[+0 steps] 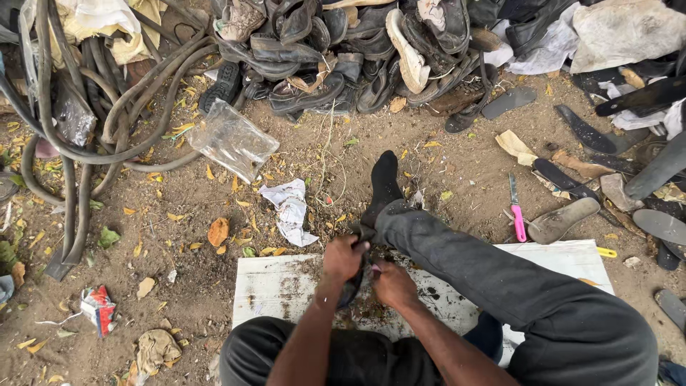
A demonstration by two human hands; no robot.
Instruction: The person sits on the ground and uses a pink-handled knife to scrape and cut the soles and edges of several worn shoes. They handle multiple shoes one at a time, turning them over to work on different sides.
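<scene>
I sit on the ground over a white board (271, 286) that carries dark scrapings. My left hand (343, 257) is closed around the upper end of a dark piece of shoe sole (351, 287) standing on the board. My right hand (391, 282) grips the same piece from the right; whether it also holds a tool is hidden. My right leg in grey trousers (486, 275) stretches forward, its black-socked foot (384, 182) resting on the dirt.
A heap of worn dark shoes (343, 57) lies ahead. Rubber hoses (78, 129) coil at the left. A pink-handled knife (517, 211), loose soles (564, 218), a clear plastic bag (232, 139), crumpled paper (291, 211) and dry leaves lie on the dirt.
</scene>
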